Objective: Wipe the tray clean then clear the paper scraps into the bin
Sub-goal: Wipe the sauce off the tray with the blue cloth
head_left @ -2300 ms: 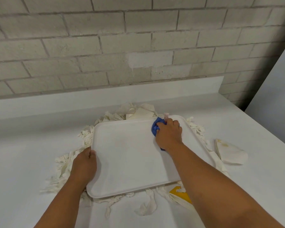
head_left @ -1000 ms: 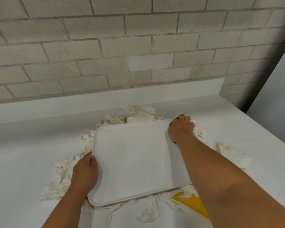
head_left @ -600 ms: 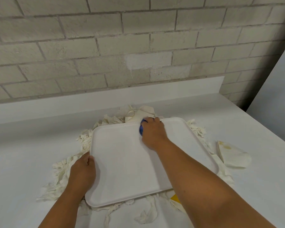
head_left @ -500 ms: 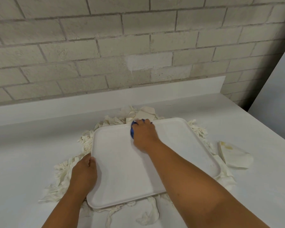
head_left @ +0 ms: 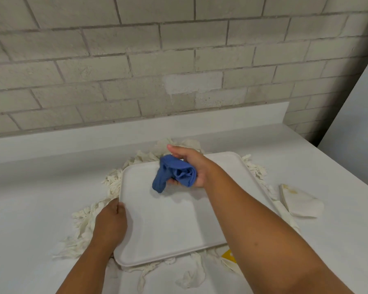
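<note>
A white rectangular tray (head_left: 170, 221) lies on the white counter, on top of a heap of torn white paper scraps (head_left: 85, 221) that stick out around its edges. My left hand (head_left: 109, 221) grips the tray's left rim. My right hand (head_left: 189, 164) is lifted above the tray's far part and holds a bunched blue cloth (head_left: 174, 174), one end of which hangs down just over the tray surface. No bin is in view.
A folded, stained white napkin (head_left: 300, 201) lies on the counter to the right of the tray. A yellow piece (head_left: 228, 254) peeks out under the tray's near right corner. A brick wall and a white backsplash stand behind; a white panel rises at right.
My right hand wiped along the tray's far edge from right to left, then lifted off the tray and turned so the blue cloth shows. My left hand stayed on the left rim.
</note>
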The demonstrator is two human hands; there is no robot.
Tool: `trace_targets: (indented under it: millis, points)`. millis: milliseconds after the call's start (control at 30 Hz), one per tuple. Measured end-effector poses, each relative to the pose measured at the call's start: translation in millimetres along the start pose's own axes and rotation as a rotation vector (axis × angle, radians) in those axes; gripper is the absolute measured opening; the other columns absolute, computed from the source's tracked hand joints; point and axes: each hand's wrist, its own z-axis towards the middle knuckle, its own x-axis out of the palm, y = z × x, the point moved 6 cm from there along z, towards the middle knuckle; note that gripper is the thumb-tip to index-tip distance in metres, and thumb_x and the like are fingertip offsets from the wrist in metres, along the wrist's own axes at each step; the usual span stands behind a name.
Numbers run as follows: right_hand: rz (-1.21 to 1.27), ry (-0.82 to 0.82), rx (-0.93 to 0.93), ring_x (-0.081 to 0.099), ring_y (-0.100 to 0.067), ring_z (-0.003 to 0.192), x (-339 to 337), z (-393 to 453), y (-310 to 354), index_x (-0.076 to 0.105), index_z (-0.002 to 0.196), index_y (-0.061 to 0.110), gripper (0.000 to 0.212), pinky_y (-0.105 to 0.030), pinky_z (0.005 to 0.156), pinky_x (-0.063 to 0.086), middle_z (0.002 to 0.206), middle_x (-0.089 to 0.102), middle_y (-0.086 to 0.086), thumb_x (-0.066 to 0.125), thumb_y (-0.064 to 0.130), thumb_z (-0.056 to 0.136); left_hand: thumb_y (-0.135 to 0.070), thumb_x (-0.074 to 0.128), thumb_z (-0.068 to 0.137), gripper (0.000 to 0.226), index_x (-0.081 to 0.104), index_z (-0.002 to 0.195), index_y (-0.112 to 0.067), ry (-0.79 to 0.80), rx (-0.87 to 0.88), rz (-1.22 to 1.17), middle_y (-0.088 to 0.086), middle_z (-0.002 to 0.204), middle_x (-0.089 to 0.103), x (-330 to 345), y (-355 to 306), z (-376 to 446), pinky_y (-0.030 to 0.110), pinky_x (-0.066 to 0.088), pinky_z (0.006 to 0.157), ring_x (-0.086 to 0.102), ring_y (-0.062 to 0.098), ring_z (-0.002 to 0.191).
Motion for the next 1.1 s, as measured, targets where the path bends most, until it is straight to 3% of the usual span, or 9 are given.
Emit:
trace_targets:
  millis: [167,333,400,500,567,667,867,1033,1100]
  points:
    - [-0.202,0.048,0.059,0.067,-0.025,0.073,-17,-17,4,0.055,0.08,0.005,0.015,-0.041,0.071,0.059,0.088,0.062,-0.018,0.05,-0.004,0.092,-0.017,0.032,0.101,0.024,0.051,0.087,-0.012,0.0,-0.001,0.048,-0.006,0.074,0.049,1,6,5,0.031,0.034,0.074,0.05,0.024,0.082]
    - [-0.443,0.003,0.164,0.068,-0.019,0.069,-25,-17,15,0.074,0.072,0.007,0.033,-0.03,0.062,0.059,0.08,0.071,-0.011,0.05,0.004,0.093,-0.016,0.032,0.1,0.028,0.052,0.083,-0.009,-0.005,-0.005,0.06,-0.003,0.073,0.051,1,9,7,0.032,0.034,0.07,0.05,0.024,0.078]
    - [-0.851,-0.138,0.138,0.064,-0.022,0.075,-35,-14,24,0.07,0.084,0.006,0.016,-0.03,0.067,0.056,0.085,0.067,-0.011,0.058,0.015,0.09,-0.016,0.032,0.1,0.028,0.053,0.084,-0.009,-0.008,-0.006,0.054,-0.004,0.073,0.05,1,9,7,0.031,0.033,0.069,0.048,0.021,0.075]
    - [-1.448,-0.417,-0.021,0.057,-0.023,0.107,-48,-1,39,0.069,0.111,0.019,0.028,-0.033,0.093,0.048,0.118,0.063,-0.005,0.057,0.033,0.091,-0.017,0.032,0.101,0.028,0.053,0.084,-0.008,-0.008,-0.002,0.056,-0.005,0.073,0.05,1,9,8,0.03,0.033,0.069,0.048,0.019,0.074]
    - [-1.495,-0.672,-0.17,0.048,-0.026,0.118,-47,-6,45,0.061,0.121,0.031,0.03,-0.037,0.097,0.043,0.128,0.053,-0.001,0.05,0.038,0.094,-0.017,0.032,0.1,0.03,0.054,0.082,-0.008,-0.009,-0.002,0.057,-0.003,0.074,0.052,2,10,9,0.031,0.033,0.068,0.049,0.02,0.074]
    - [-1.479,-0.876,-0.277,0.053,-0.026,0.108,-38,-15,33,0.06,0.114,0.023,0.026,-0.035,0.082,0.043,0.116,0.057,-0.004,0.044,0.03,0.095,-0.017,0.032,0.1,0.03,0.053,0.08,-0.009,-0.009,-0.002,0.057,-0.001,0.074,0.053,2,11,9,0.031,0.033,0.068,0.05,0.022,0.075]
    - [-1.764,-0.802,0.013,0.049,-0.027,0.112,-12,3,-30,0.052,0.121,0.013,0.035,-0.033,0.091,0.038,0.117,0.055,-0.008,0.042,0.037,0.098,-0.016,0.032,0.101,0.028,0.054,0.086,-0.007,-0.015,0.004,0.05,-0.005,0.073,0.05,1,8,8,0.029,0.032,0.069,0.046,0.017,0.073]
    - [-1.609,-0.52,-0.347,0.034,-0.028,0.134,-9,14,-27,0.048,0.134,0.009,0.043,-0.035,0.113,0.026,0.142,0.04,-0.012,0.053,0.017,0.092,-0.015,0.032,0.101,0.026,0.053,0.088,-0.008,-0.006,0.013,0.04,-0.002,0.075,0.051,0,6,7,0.03,0.033,0.069,0.047,0.019,0.076]
    - [-1.523,-0.643,-0.483,0.039,-0.026,0.127,-10,3,-16,0.048,0.131,0.011,0.045,-0.032,0.104,0.035,0.134,0.042,-0.006,0.058,0.02,0.088,-0.015,0.032,0.101,0.026,0.053,0.087,-0.008,-0.007,0.021,0.039,-0.004,0.074,0.05,1,6,7,0.03,0.032,0.069,0.047,0.019,0.076]
